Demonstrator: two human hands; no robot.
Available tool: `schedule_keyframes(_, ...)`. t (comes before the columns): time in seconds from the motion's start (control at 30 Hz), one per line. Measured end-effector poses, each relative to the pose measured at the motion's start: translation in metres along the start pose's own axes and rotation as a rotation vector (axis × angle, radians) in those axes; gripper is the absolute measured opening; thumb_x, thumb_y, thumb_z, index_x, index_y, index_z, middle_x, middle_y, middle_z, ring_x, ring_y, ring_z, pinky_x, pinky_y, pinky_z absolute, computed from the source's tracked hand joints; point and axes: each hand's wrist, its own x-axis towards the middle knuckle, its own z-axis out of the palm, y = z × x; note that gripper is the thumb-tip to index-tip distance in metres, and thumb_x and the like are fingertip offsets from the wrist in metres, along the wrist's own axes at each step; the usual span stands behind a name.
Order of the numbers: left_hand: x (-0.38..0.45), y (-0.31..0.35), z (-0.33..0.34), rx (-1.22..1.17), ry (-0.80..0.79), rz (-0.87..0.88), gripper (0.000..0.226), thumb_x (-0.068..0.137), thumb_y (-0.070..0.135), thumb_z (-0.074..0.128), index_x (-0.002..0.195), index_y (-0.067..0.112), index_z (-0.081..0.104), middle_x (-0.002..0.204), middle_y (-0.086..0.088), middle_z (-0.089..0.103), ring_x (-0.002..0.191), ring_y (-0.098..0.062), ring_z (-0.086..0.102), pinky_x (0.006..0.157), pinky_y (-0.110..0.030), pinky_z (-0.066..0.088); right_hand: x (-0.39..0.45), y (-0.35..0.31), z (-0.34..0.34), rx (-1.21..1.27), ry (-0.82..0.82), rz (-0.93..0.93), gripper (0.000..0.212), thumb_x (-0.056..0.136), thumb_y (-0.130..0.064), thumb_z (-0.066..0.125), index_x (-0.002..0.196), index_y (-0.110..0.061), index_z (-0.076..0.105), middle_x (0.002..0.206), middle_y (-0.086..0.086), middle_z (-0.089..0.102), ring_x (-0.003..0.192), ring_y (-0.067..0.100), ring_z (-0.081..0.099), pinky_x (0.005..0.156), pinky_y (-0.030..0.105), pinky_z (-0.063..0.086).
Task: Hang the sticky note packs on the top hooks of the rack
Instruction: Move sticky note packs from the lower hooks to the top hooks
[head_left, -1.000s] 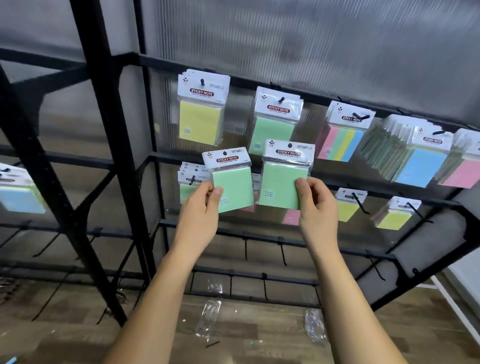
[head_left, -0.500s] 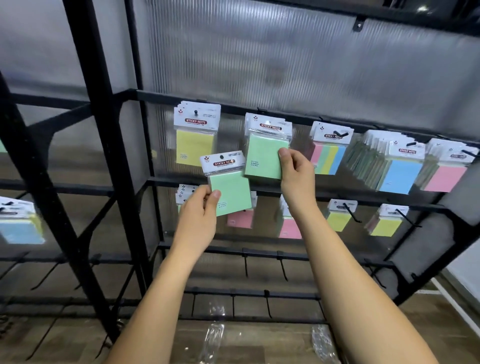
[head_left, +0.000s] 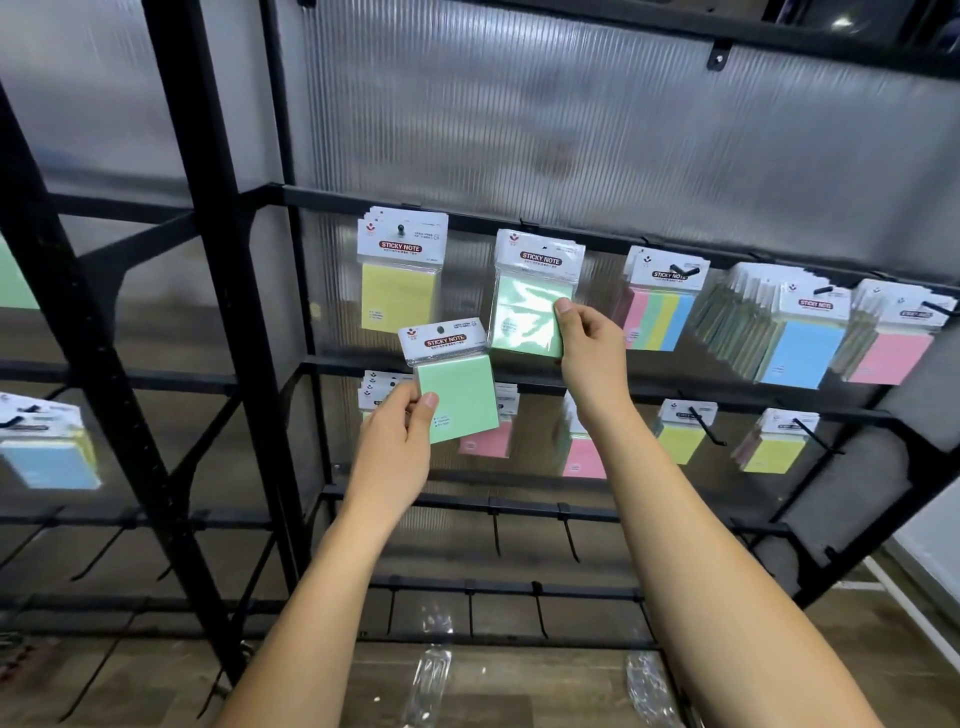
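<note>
I count two bare hands, left and right, each pinching one green sticky note pack; five hanging bunches on the black metal rack's top rail.

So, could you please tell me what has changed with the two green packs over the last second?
The right hand lifted its green pack from beside the other up to the top row's second hook, over the green packs hanging there, fingers still pinching it. The left hand kept holding its own green pack lower down.

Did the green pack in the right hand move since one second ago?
Yes. The green pack in the right hand went up from the second rail to the top rail.
</note>
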Motion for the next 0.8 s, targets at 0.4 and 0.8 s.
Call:
schedule_keyframes(0.4, -0.010, -0.002, -0.003, 0.009, 0.000, 0.026, 0.020, 0.104, 0.024, 0.044, 0.086, 0.026, 0.052, 0.092, 0.008, 0.065, 0.085, -0.009, 0.057, 0.060, -0.018, 0.035, 0.002, 0.006, -0.001, -0.006, -0.004, 0.062, 0.040, 0.103, -0.035, 0.048, 0.070, -0.013, 0.042, 0.066, 0.007, 0.029, 0.063, 0.019, 0.027, 0.064, 0.033, 0.022)
schedule_keyframes(0.8, -0.021, -0.005, -0.003, 0.030, -0.018, 0.008, 0.022, 0.105, 0.025, 0.043, 0.084, 0.022, 0.049, 0.088, 0.008, 0.060, 0.076, -0.004, 0.051, 0.055, -0.014, 0.035, 0.005, 0.000, -0.002, 0.034, 0.016, 0.075, 0.049, 0.100, -0.039, 0.050, 0.068, -0.003, 0.044, 0.069, 0.007, 0.031, 0.066, 0.021, 0.029, 0.065, 0.034, 0.029)
